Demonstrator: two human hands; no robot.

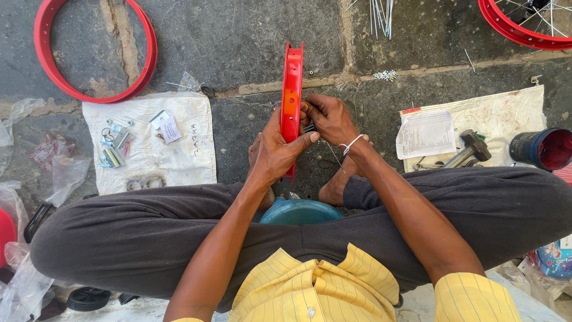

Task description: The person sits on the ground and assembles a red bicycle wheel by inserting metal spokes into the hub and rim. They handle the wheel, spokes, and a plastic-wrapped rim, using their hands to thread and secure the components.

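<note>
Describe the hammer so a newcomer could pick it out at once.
Start at the white cloth spread on the stone floor to the right of the person's knee. The hammer lies at its lower edge, beside a printed paper sheet and left of a dark can with a red inside. It is the only dark, blocky metal head on a handle there.

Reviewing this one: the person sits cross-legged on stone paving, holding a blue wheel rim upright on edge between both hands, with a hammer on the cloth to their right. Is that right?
Not quite: the rim held upright is red, not blue, as the head view shows. The rest stands: the left hand and right hand hold it on edge, and the hammer lies on the cloth to the person's right.
</note>
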